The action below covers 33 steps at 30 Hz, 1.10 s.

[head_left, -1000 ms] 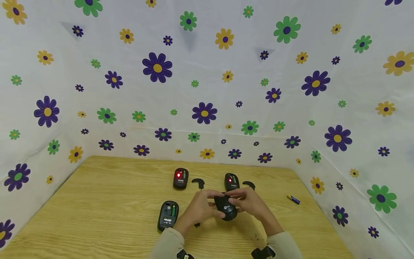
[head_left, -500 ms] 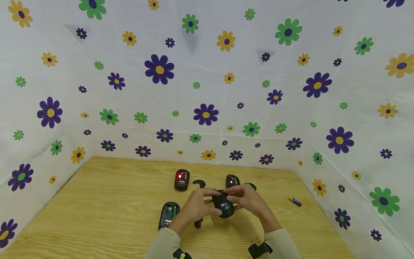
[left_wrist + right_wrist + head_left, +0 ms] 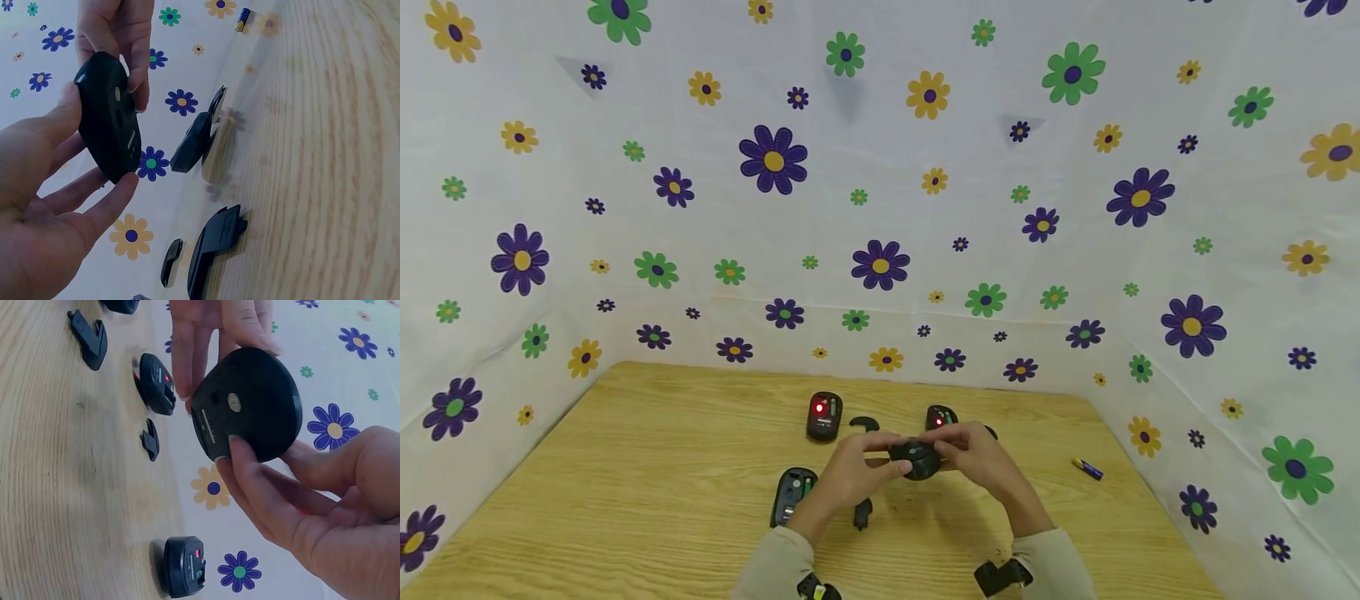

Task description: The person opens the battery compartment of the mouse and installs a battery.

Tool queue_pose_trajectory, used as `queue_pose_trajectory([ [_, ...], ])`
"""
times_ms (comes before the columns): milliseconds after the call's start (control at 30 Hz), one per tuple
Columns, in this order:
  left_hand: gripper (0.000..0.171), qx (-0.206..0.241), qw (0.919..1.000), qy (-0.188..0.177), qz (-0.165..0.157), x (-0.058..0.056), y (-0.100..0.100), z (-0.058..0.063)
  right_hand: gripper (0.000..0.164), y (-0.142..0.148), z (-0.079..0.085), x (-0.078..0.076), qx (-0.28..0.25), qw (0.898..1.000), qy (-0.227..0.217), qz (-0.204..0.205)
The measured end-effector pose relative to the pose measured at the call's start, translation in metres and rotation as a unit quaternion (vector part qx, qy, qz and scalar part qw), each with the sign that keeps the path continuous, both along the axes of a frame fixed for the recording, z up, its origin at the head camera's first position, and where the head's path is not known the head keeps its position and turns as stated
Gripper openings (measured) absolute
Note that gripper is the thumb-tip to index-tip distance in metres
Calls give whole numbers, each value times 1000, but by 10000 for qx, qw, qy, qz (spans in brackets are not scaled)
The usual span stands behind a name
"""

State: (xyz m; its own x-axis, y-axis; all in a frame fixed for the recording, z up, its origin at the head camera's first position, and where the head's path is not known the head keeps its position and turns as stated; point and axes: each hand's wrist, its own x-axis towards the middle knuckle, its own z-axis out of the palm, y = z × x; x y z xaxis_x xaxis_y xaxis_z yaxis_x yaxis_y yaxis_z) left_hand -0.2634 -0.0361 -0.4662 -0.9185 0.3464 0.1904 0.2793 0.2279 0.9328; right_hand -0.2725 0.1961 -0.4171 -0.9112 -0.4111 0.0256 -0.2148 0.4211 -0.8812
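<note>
A black computer mouse [image 3: 916, 463] is held above the table between both hands. My left hand [image 3: 853, 473] grips its left side, with the thumb along the near edge. My right hand [image 3: 983, 460] holds the other side with fingers and thumb. The mouse is tilted, its top shell towards the head camera. In the right wrist view the mouse [image 3: 262, 394] shows its underside, with a pale oval and a label strip. Under the hands lies a black battery cover [image 3: 862, 515], partly hidden by my left hand.
Upturned mice lie around: one [image 3: 824, 427] at the back with a red light, another [image 3: 940, 416] behind my right hand, a third [image 3: 787, 497] by my left forearm. A second cover [image 3: 867, 423] lies behind my left hand. A battery [image 3: 1087, 469] lies at the right.
Both hands have raised the mouse slightly and tipped it, so its top looks foreshortened in the head view. More of the cover beneath my left hand shows. Other things lie still.
</note>
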Motion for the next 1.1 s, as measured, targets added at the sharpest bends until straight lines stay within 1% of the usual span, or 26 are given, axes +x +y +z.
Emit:
queue_pose_trajectory([
  [100, 41, -71, 9999, 28, 83, 0, -1, -1, 30, -2, 2, 0, 119, 9999, 37, -27],
  [233, 43, -222, 9995, 105, 182, -1, -2, -4, 32, -4, 2, 1, 275, 9996, 71, 59],
  [300, 41, -251, 9993, 173, 207, -2, -1, -4, 35, -5, 3, 1, 329, 9993, 86, 181],
  [433, 37, -416, 9981, 360, 270, -4, -1, -6, 41, -5, 2, 0, 428, 9987, 82, 278],
  [567, 36, -538, 9972, 368, 362, -5, -1, -8, 44, -6, 2, 0, 449, 9986, 57, 288],
  [800, 44, -452, 9982, 250, 307, -3, -2, -6, 40, -9, 0, 0, 525, 9982, 238, 184],
  [900, 49, -423, 9984, 248, 285, -2, -3, -5, 41, -10, -2, 0, 557, 9980, 283, 104],
  [1100, 52, -379, 9986, 264, 242, 0, -4, -3, 43, -12, -3, 1, 563, 9979, 309, -35],
])
